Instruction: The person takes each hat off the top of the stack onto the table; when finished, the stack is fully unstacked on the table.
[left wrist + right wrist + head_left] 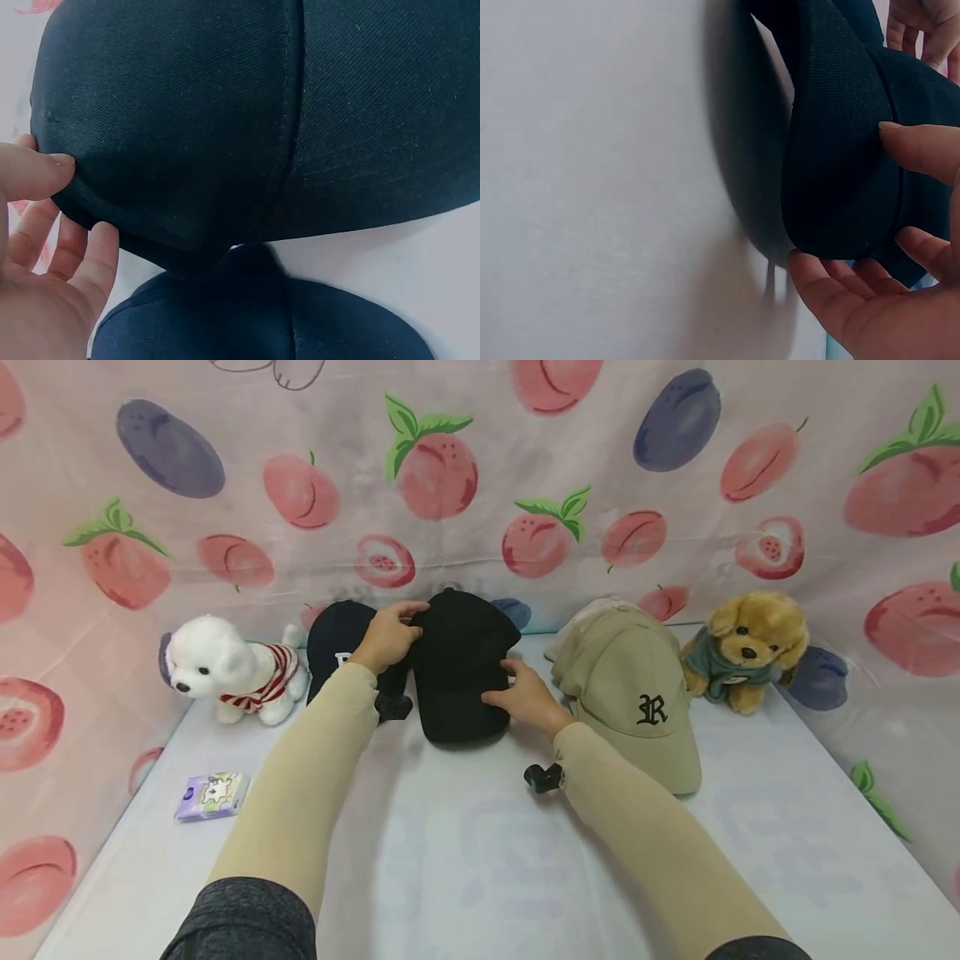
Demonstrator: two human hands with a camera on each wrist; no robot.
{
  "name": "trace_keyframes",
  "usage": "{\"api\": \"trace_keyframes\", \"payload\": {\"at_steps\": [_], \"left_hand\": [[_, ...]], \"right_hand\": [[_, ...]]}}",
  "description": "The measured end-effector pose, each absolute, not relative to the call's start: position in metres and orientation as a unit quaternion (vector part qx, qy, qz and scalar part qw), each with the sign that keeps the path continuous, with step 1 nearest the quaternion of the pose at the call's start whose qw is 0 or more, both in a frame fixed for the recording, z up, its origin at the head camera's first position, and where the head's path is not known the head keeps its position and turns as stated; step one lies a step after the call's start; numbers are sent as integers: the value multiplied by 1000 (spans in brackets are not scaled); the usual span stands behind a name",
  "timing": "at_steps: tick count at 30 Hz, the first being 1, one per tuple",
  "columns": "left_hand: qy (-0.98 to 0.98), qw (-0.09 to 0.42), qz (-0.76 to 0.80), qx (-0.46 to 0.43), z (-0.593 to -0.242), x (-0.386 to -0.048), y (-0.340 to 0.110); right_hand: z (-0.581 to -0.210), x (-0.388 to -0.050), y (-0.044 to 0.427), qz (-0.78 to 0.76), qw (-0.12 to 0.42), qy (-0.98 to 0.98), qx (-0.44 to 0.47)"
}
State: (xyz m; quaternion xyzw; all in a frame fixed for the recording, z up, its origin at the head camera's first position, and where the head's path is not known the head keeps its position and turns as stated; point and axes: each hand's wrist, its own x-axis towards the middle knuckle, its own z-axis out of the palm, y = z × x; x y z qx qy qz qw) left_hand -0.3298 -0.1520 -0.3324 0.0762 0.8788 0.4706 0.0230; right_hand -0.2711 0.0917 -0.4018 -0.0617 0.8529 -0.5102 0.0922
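Gripping a plain black fabric baseball cap from both sides, the left hand pinches the crown's edge and the right hand holds it near the brim, thumb on top, fingers beneath. It sits at the far middle of the white cloth-covered table, whose surface stretches nearward from the brim. Leftward, a navy fabric cap is so close that contact cannot be told; rightward, a gap separates it from a khaki fabric cap with a black R.
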Motion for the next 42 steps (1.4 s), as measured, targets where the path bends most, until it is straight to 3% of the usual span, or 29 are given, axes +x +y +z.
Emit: {"api": "trace_keyframes", "payload": {"at_steps": [42], "left_hand": [[857,53,505,82,-345,-332,-139]], "right_hand": [[-421,-289,98,-554,80,827,-56]]}}
